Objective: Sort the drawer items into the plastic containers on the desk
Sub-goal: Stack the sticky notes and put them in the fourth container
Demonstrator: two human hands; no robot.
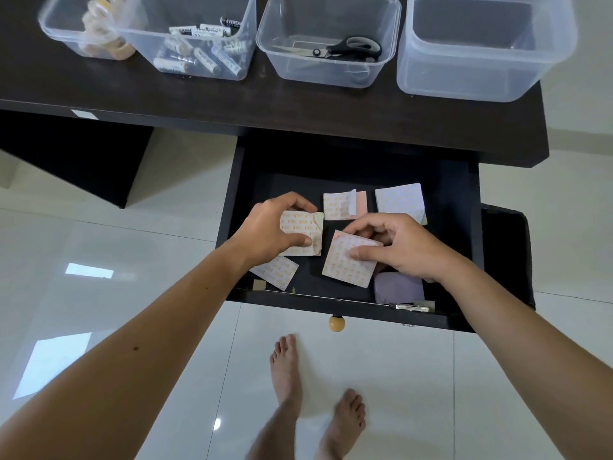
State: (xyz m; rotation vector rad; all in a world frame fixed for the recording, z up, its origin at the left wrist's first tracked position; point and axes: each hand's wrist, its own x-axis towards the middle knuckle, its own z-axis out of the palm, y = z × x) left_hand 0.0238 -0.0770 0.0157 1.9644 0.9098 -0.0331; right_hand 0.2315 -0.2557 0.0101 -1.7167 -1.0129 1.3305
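Note:
The open dark drawer [464, 227] holds several square sticky-note pads. My left hand [268, 230] grips a pale pad [303, 232] between thumb and fingers at the drawer's left middle. My right hand [401, 247] pinches a pink pad [348, 262] tilted near the drawer's centre. Other pads lie loose: a pink one [343, 204] and a lilac one [399, 200] at the back, one [277, 272] at the front left, a purple one [398, 288] under my right wrist. On the desk stand clear containers: tape rolls [99, 31], batteries [199, 51], scissors [345, 49], and an empty one [481, 48].
A metal clip [409, 307] lies at the drawer's front right corner. The drawer's round wooden knob [336, 323] sticks out toward me. My bare feet [315, 393] stand on glossy white tiles below. A dark chair edge [510, 254] sits right of the drawer.

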